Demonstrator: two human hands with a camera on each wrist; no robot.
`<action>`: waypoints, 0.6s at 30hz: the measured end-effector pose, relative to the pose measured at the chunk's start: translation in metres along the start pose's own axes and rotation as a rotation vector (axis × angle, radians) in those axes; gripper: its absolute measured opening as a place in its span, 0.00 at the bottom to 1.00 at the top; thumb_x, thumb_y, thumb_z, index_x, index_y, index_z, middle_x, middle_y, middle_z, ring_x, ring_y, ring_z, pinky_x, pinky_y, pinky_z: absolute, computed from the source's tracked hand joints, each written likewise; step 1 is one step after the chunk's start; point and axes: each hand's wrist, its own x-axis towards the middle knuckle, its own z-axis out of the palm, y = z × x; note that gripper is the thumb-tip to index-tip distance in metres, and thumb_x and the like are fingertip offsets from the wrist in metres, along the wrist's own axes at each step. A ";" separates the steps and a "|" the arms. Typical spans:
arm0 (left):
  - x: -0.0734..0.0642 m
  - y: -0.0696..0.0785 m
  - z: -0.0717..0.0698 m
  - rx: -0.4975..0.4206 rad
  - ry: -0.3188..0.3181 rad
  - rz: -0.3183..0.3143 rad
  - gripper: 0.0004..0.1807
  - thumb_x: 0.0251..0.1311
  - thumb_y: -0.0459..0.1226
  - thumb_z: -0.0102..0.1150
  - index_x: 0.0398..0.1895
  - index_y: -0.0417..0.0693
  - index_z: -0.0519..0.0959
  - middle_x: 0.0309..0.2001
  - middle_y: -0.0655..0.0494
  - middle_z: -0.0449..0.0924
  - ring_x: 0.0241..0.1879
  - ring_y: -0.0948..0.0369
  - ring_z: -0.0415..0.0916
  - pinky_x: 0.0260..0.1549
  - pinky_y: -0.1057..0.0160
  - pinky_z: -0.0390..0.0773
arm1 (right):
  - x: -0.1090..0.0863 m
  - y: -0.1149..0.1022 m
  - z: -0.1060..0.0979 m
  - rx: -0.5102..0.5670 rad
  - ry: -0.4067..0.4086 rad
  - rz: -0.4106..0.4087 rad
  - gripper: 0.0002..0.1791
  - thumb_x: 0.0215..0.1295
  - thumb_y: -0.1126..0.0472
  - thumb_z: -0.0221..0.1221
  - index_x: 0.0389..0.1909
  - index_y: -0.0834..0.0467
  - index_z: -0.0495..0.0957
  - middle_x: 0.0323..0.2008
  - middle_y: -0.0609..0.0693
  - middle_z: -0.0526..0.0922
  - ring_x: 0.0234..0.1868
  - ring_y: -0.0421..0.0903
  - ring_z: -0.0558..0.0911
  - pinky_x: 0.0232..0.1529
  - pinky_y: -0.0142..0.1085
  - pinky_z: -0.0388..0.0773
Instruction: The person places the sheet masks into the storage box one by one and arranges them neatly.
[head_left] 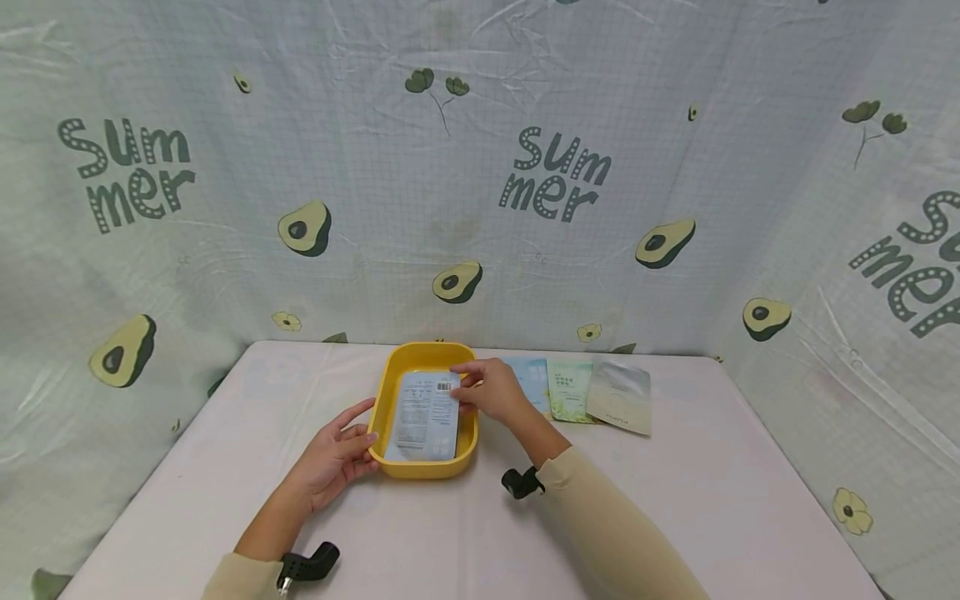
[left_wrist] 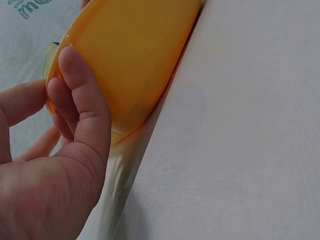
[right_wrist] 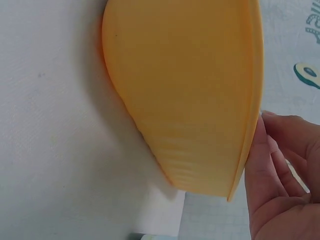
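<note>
A yellow plastic tray (head_left: pixel 423 471) with rounded corners stands on the table, and a pale blue-grey printed sachet (head_left: pixel 420 417) with a barcode lies inside it. At the tray's left side, my left hand (head_left: pixel 341 458) grips the rim with thumb and fingers, seen close up in the left wrist view beside the tray wall (left_wrist: pixel 135 55). My right hand (head_left: pixel 491 390) reaches over the right rim and pinches the sachet's upper right edge. In the right wrist view the tray wall (right_wrist: pixel 185 90) hides the sachet from the right hand's fingers (right_wrist: pixel 262 165).
Right of the tray lie a blue sachet (head_left: pixel 531 382), a green sachet (head_left: pixel 570 392) and a silvery sachet (head_left: pixel 621 398), overlapping in a row. The pale table (head_left: pixel 637 508) ends at a hanging cloth (head_left: pixel 375 167) printed with avocados.
</note>
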 end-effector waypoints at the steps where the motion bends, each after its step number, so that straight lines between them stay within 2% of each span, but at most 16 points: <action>1: 0.000 0.000 0.000 0.001 0.001 0.000 0.40 0.73 0.30 0.54 0.83 0.53 0.49 0.45 0.55 0.74 0.30 0.64 0.77 0.39 0.65 0.86 | 0.000 0.001 0.000 -0.003 0.004 -0.004 0.24 0.61 0.67 0.70 0.60 0.54 0.84 0.37 0.55 0.81 0.26 0.47 0.86 0.33 0.34 0.87; 8: 0.000 0.001 0.000 -0.002 0.010 -0.007 0.40 0.73 0.31 0.55 0.83 0.54 0.50 0.43 0.57 0.74 0.30 0.64 0.76 0.39 0.65 0.86 | 0.001 0.002 0.001 -0.004 0.025 -0.025 0.25 0.59 0.67 0.72 0.59 0.55 0.84 0.37 0.54 0.82 0.26 0.47 0.87 0.32 0.35 0.88; 18: 0.001 0.001 0.000 -0.002 0.013 -0.012 0.40 0.72 0.31 0.56 0.82 0.54 0.50 0.45 0.54 0.74 0.31 0.63 0.77 0.39 0.65 0.87 | 0.000 0.002 0.000 -0.002 0.038 -0.007 0.24 0.59 0.67 0.72 0.58 0.58 0.83 0.37 0.54 0.83 0.27 0.46 0.87 0.33 0.34 0.87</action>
